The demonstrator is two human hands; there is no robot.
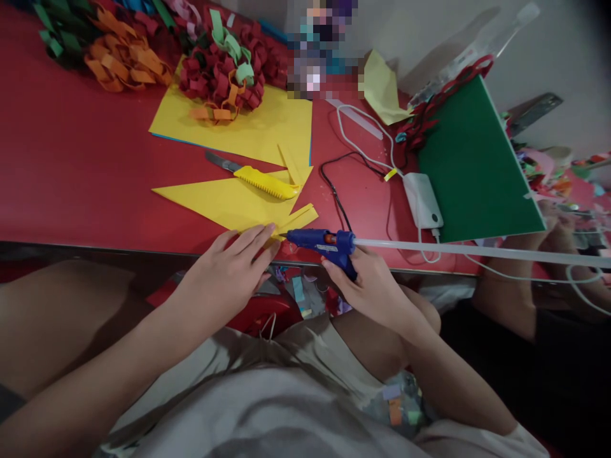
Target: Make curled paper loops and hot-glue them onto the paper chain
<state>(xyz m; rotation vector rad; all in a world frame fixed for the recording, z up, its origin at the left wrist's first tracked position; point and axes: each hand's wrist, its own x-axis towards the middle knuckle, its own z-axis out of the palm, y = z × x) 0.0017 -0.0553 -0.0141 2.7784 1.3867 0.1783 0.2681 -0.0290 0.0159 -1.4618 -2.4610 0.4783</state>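
Note:
My right hand [367, 286] is wrapped around the handle of a blue glue gun [312, 239], with a long translucent glue stick [458, 250] sticking out of its back. The nozzle points left, at or just above a narrow yellow paper strip [300, 216] by the table's front edge. My left hand [238, 261] has its fingers on that strip beside the nozzle; the gripped end is partly hidden. Behind the fingers lies a pointed yellow paper piece [214, 200]. Across it rests a yellow box cutter [265, 181], blade out to the left.
Red paper chains [224, 70] lie on yellow sheets [191, 121]; orange chains [126, 60] sit farther left. A white power bank [422, 200] with cables stands near a green board [482, 165] on the red table [86, 159]. Another person's arm [506, 286] is at the right.

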